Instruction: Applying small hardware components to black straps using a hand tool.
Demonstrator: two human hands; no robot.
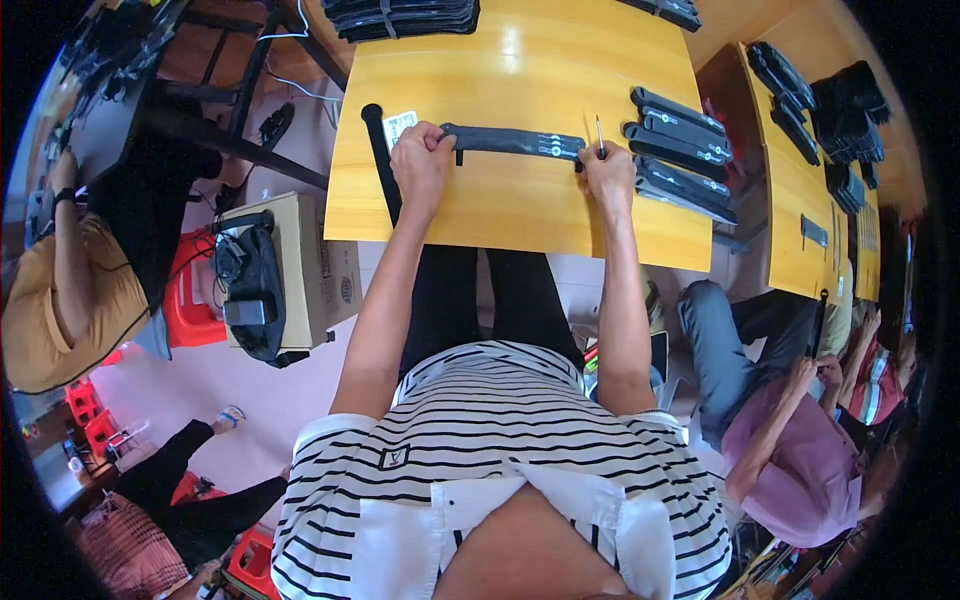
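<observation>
A flat black strap (pixel 510 141) with pale printed marks at one end is stretched level over the yellow table (pixel 490 215). My left hand (pixel 421 168) pinches its left end between closed fingers. At the printed end, my right hand (pixel 608 175) is closed on the strap's right tip. A thin pointed metal tool (pixel 599 130) sticks up from the right fingers; its kind is not clear. Left of my left hand lies a long black strip (pixel 379 150), with a white label sheet (pixel 401 124) beside it. Several similar printed straps (pixel 682 140) lie in a group right of my right hand.
Bundled black straps (pixel 402 17) lie at the table's far left, more at its far right. A cardboard box (pixel 293 270) with a black bag (pixel 250 285) stands on the floor at left. Another yellow table (pixel 797 235) is at right, with people seated nearby on both sides.
</observation>
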